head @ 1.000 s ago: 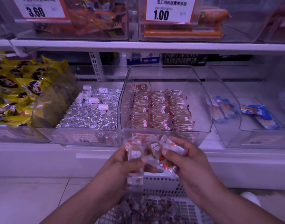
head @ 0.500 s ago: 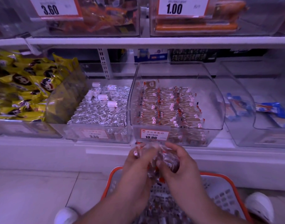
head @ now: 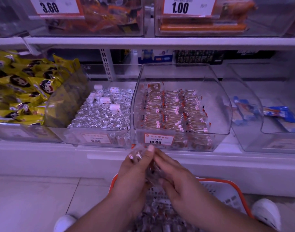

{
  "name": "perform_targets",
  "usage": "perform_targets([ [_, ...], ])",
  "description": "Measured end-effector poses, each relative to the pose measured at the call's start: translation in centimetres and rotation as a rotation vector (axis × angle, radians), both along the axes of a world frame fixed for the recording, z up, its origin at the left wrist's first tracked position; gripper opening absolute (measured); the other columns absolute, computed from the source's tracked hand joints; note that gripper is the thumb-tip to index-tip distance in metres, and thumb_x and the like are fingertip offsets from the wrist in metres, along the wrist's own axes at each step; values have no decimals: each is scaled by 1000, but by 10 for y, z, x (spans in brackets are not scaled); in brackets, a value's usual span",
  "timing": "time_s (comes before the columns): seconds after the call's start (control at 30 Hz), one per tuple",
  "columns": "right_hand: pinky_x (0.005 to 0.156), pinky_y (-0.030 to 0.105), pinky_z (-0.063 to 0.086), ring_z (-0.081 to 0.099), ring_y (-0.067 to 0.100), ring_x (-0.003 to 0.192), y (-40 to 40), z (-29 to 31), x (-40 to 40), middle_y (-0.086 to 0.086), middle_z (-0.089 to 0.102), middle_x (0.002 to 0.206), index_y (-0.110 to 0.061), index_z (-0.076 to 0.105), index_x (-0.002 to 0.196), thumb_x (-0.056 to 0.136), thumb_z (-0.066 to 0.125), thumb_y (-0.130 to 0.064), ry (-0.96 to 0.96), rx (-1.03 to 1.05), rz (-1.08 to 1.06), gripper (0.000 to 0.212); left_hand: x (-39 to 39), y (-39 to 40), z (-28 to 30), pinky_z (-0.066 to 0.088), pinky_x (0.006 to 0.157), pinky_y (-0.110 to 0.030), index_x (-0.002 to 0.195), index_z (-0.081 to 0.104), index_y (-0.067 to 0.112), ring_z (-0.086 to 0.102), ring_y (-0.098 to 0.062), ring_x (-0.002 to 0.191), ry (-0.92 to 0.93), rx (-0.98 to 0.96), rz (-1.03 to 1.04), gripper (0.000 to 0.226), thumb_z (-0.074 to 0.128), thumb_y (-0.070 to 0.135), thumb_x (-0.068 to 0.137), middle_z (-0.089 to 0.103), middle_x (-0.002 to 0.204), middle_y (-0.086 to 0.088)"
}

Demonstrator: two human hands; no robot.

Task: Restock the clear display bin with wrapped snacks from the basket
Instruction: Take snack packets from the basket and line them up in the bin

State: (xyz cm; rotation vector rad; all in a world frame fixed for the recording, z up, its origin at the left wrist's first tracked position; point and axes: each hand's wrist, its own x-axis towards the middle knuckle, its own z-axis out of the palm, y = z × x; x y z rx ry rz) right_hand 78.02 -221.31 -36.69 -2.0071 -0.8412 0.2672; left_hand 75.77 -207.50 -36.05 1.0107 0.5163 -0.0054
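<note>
The clear display bin (head: 215,84) sits on the lower shelf, tagged 10.80, with neat rows of wrapped snacks (head: 173,111) inside. Below its front edge my left hand (head: 135,171) and my right hand (head: 173,174) together hold a bunch of clear-wrapped snacks (head: 136,153), fingers curled round them. Under my forearms stands the white basket with an orange rim (head: 227,185), holding several more wrapped snacks (head: 160,210); much of it is hidden by my arms.
Left of the bin is a bin of silver-wrapped sweets (head: 101,114), then yellow packets (head: 21,87). A nearly bare bin with blue packets (head: 277,116) stands to the right. An upper shelf (head: 143,41) overhangs. My white shoes (head: 267,213) flank the basket.
My hands with the snack bunch have dropped lower and closed together in front of the shelf edge. The view has tilted down, showing the basket's orange rim and my shoes.
</note>
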Motion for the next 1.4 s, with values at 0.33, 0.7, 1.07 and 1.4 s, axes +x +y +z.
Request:
perform_targets([
  [0.33,81,45,59,75,28,87,-26,12,28,10,77,89,-13,63,115,70,76,-21,589,560,-492,47,0,8,4,59,65,-45,106,66,9,68,-31,71,46,-35,-90,31,75,21,79,67,86,-17],
  [0.7,99,31,52,68,15,108,2,3,11,5,72,115,-16,63,122,91,65,-20,713,501,-536,32,-10,-21,2,59,77,-45,123,63,3,70,-34,104,-63,-117,-297,40,68,19,86,69,118,-22],
  [1.07,87,50,56,70,41,90,-6,12,-6,12,74,97,-8,67,114,83,68,-31,1135,445,-216,39,2,0,6,53,64,-33,101,66,9,65,-26,70,-81,40,-38,38,83,18,69,68,81,-12],
  [1.4,41,27,43,51,22,44,-31,22,15,13,58,57,-8,74,84,86,49,4,824,331,-419,27,6,21,3,59,76,-46,93,64,6,70,-34,89,-56,214,155,23,74,2,73,69,81,-14],
])
